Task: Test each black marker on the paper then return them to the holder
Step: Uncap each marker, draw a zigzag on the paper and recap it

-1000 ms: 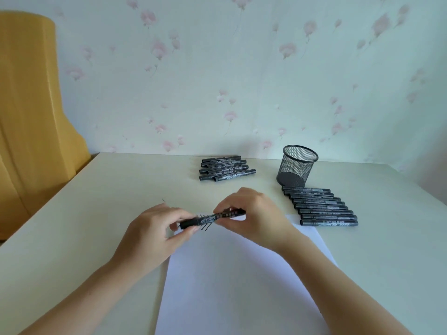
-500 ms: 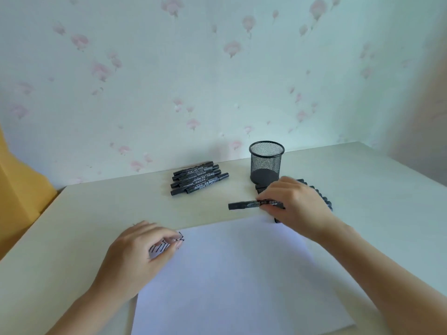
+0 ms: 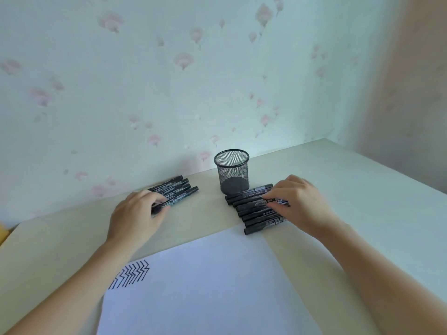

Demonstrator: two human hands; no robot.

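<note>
A black mesh holder (image 3: 231,174) stands at the back of the table with no markers in it. To its left lies a pile of black markers (image 3: 180,187); my left hand (image 3: 135,216) reaches onto the pile's near end and pinches the nearest marker (image 3: 169,201). On the holder's right is a row of several black markers (image 3: 254,217). My right hand (image 3: 300,201) holds one marker (image 3: 251,203) by its end, low among that row. The white paper (image 3: 205,286) lies in front, with black zigzag test lines (image 3: 133,274) at its left corner.
The cream table (image 3: 350,189) ends at a flowered wall behind the holder. A yellow object (image 3: 2,234) shows at the far left edge. Both forearms reach in from the bottom corners on either side of the paper.
The two hands parted from the capped marker. My right hand carried it rightward and down onto the right row. My left hand left the paper and reached the left pile. The camera view tilted.
</note>
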